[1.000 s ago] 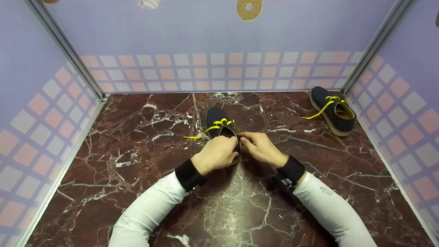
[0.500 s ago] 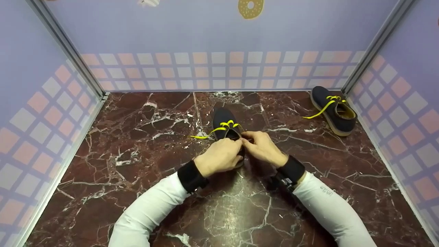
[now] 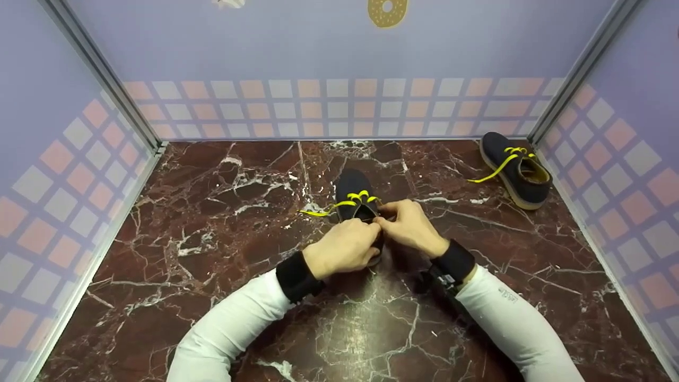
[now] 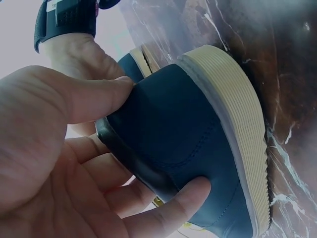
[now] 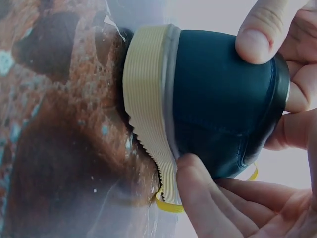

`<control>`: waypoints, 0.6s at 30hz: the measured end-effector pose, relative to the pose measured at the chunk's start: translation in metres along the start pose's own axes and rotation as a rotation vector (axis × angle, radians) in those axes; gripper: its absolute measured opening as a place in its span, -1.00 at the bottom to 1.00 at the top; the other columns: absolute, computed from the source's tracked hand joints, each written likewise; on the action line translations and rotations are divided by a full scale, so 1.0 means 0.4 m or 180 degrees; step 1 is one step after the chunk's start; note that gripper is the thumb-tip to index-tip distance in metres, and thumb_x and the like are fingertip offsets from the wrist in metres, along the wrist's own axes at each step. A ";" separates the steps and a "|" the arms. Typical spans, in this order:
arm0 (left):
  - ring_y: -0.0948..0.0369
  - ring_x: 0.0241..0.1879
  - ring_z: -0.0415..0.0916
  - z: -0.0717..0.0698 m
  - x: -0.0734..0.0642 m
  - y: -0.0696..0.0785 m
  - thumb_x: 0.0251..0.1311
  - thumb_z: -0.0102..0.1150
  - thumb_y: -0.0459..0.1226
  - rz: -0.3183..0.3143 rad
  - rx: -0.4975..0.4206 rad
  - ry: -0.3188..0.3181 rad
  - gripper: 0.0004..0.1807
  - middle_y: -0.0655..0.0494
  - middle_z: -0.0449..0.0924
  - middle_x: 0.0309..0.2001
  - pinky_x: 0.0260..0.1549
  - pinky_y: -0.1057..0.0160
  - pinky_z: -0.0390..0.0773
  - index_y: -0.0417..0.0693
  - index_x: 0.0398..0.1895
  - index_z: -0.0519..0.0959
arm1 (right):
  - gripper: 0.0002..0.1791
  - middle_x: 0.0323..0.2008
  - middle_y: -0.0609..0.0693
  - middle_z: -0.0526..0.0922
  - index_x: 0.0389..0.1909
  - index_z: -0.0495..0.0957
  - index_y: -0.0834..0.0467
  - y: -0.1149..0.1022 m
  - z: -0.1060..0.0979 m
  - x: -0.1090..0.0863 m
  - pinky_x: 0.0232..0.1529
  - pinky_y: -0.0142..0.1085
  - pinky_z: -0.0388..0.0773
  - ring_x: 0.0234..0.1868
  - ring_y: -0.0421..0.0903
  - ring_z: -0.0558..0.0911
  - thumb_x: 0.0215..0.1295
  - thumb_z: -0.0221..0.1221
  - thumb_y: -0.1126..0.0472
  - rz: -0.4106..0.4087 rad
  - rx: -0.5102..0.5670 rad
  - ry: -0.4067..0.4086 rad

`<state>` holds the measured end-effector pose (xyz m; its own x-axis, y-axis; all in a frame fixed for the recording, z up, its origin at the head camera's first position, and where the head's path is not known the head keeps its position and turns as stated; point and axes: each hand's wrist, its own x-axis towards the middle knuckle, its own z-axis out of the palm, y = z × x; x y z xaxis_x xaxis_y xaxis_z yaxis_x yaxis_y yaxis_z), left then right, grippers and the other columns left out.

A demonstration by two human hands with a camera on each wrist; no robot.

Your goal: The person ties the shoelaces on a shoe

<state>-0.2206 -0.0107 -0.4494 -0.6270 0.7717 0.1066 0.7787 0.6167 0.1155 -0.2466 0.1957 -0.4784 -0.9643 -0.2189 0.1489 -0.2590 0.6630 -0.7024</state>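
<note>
A dark blue shoe (image 3: 352, 183) with yellow laces (image 3: 345, 203) and a cream ribbed sole (image 4: 233, 94) stands mid-floor, toe pointing away. My left hand (image 3: 342, 246) grips the heel collar, its thumb (image 4: 106, 96) pressed on the outside of the heel. My right hand (image 3: 412, 225) pinches the collar edge on the shoe's right side. One of its fingers (image 5: 195, 173) touches the upper near the sole. The fingertips of both hands nearly meet at the collar. From above, the hands cover much of the heel.
A matching shoe (image 3: 498, 148) with yellow laces stands at the back right, by the corner post. One of its lace ends trails left. Patterned panels (image 3: 339, 101) enclose the dark red marbled surface (image 3: 223, 297) at the back and both sides.
The shoe has shifted right and slightly nearer with my left hand, its lace end dragging along. My right hand stays almost in place, and both hands' fingertips are now closer together at the collar.
</note>
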 end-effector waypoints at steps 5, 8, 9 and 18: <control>-0.19 -0.12 0.82 -0.003 -0.003 0.012 0.45 0.43 -0.15 -0.0040 -0.0032 -0.0112 -0.69 -0.19 0.82 -0.16 -0.10 -0.17 0.83 -0.20 -0.01 0.62 | -0.72 -0.21 0.01 0.95 -0.04 0.92 0.12 -0.001 -0.006 -0.006 -0.31 -0.44 0.53 -0.41 -0.24 0.70 0.33 0.38 0.13 -0.0059 0.0037 0.0017; -0.18 -0.11 0.83 -0.007 -0.006 0.020 0.43 0.45 -0.15 -0.0022 0.0011 -0.0160 -0.69 -0.17 0.82 -0.15 -0.10 -0.16 0.83 -0.19 -0.02 0.62 | -0.76 -0.32 0.03 0.93 -0.10 0.93 0.09 -0.002 -0.010 -0.009 -0.43 -0.48 0.48 -0.57 -0.35 0.60 0.33 0.37 0.15 -0.0072 0.0096 -0.0030; -0.18 -0.11 0.83 -0.007 -0.007 0.022 0.42 0.46 -0.16 -0.0005 0.0025 -0.0164 -0.70 -0.16 0.82 -0.15 -0.10 -0.16 0.84 -0.19 -0.03 0.63 | -0.77 -0.36 0.03 0.91 -0.12 0.93 0.09 -0.002 -0.011 -0.011 -0.46 -0.48 0.48 -0.60 -0.36 0.60 0.33 0.37 0.15 -0.0057 0.0123 -0.0053; -0.11 -0.18 0.81 -0.015 -0.007 0.015 0.37 0.49 -0.15 0.0018 -0.0119 -0.0141 -0.75 -0.09 0.82 -0.24 -0.15 -0.10 0.83 -0.13 -0.17 0.67 | -0.80 -0.48 0.15 0.87 -0.17 0.92 0.14 0.004 -0.018 -0.019 -0.56 -0.43 0.63 -0.62 -0.18 0.75 0.42 0.36 0.16 0.0096 0.0455 -0.0179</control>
<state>-0.2143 -0.0101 -0.4431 -0.6204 0.7817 0.0637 0.7802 0.6069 0.1518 -0.2400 0.2035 -0.4755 -0.9659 -0.2429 0.0898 -0.2156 0.5620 -0.7985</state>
